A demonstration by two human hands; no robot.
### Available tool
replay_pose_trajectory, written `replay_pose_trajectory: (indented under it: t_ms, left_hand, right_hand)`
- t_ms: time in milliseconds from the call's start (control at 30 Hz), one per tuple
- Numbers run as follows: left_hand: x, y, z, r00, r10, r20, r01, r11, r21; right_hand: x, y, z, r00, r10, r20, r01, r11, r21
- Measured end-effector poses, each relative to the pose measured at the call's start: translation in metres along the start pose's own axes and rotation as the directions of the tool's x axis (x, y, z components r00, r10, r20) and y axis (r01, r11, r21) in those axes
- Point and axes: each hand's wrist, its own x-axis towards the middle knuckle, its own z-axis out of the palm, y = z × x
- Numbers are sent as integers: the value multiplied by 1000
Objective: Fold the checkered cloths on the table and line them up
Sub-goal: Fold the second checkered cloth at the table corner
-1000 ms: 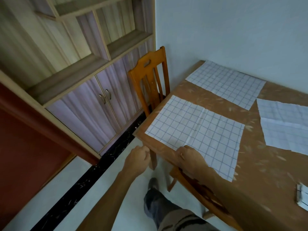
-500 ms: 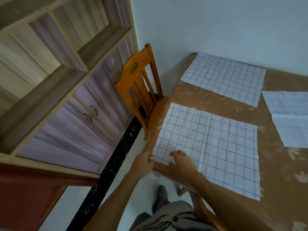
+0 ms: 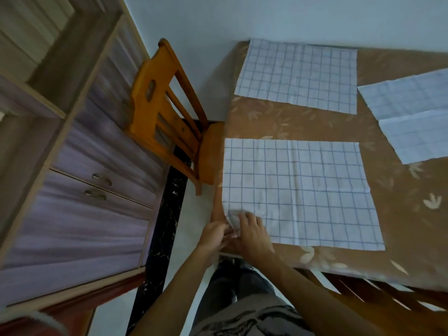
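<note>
Purple-grey wood grain covers the doors of the cabinet at far left, with two metal handles set close together and open shelves above. A black marbled strip runs along the floor beside it. Next comes an orange wooden chair, its seat tucked against the left edge of the desk, which wears a brown covering printed with pale leaves.

My left hand and my right hand meet at the desk's near-left corner. Both are grasping the near-left corner of the near checkered cloth. My left fingers pinch the raised, crumpled tip from the outer side, and my right fingers curl over it from above. The rest of that cloth lies open and flat. It is white with thin blue lines, a crease runs down its middle, and its left edge follows the desk's left edge.

Beyond it, across a band of bare covering, the far checkered cloth lies spread flat near the pale wall. At right, the third checkered cloth lies at an angle with a fold line across it and runs out of the picture at the right edge.
</note>
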Motion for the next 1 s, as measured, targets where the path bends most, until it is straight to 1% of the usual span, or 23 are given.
replay_pose_trajectory:
  t_ms: [100, 167, 233, 267, 333, 400, 433, 467, 500, 533, 600, 633, 667, 700, 767, 867, 933, 1000]
  left_hand:
    - [10, -3, -5, 1000, -23, 14, 21, 992, 128]
    - [11, -4, -8, 997, -5, 76, -11, 979, 205]
    - [12, -1, -11, 990, 58, 127, -89, 962, 258]
    - [13, 1, -13, 984, 104, 143, -145, 939, 313]
    - [20, 6, -19, 957, 235, 169, -287, 846, 450]
    - [30, 12, -27, 912, 372, 175, -404, 733, 546]
    - [34, 16, -32, 889, 428, 164, -435, 673, 598]
    - [38, 20, -36, 855, 493, 162, -470, 601, 646]
    - [42, 25, -40, 815, 550, 184, -497, 500, 709]
    - [46, 30, -43, 767, 594, 241, -519, 355, 778]
    - [52, 39, -45, 680, 626, 380, -494, 10, 869]
    - [54, 45, -43, 636, 636, 437, -476, -122, 871]
    - [55, 52, -40, 593, 647, 479, -473, -202, 858]
    - [55, 58, -36, 564, 658, 500, -471, -242, 849]
    - [55, 68, -24, 544, 664, 512, -483, -252, 839]
    - [57, 83, -3, 461, 680, 570, -526, -308, 793]
    - [59, 92, 10, 414, 641, 646, -528, -409, 744]
    - [65, 97, 18, 356, 551, 754, -537, -540, 648]
  right_hand:
    - [2, -1, 1, 1000, 10, -22, -9, 999, 38]
    - [1, 0, 3, 1000, 19, -24, -18, 998, 60]
    - [2, 0, 4, 999, 30, -35, -27, 996, 83]
    - [2, 2, 5, 997, 28, -66, -21, 994, 105]
    - [1, 7, 5, 992, 20, -126, 1, 987, 163]
    - [-2, 14, 1, 989, 18, -150, 17, 972, 234]
    - [-4, 17, -3, 986, 13, -165, 32, 964, 265]
    - [-7, 21, -7, 982, 1, -187, 54, 956, 287]
    - [-10, 24, -12, 980, -13, -199, 76, 948, 310]
    - [-14, 28, -16, 979, -24, -203, 93, 936, 339]
    - [-24, 34, -26, 978, -20, -209, 107, 905, 412]
    - [-30, 38, -32, 977, -6, -215, 104, 889, 446]
    - [-37, 41, -38, 976, 23, -216, 85, 875, 476]
    - [-44, 44, -42, 979, 65, -194, 41, 865, 499]
    - [-58, 50, -48, 981, 125, -151, -29, 853, 520]
    - [-75, 56, -46, 980, 168, -108, -92, 860, 501]
    - [-87, 61, -45, 974, 188, -126, -109, 878, 467]
    - [-99, 67, -45, 962, 226, -154, -128, 870, 477]
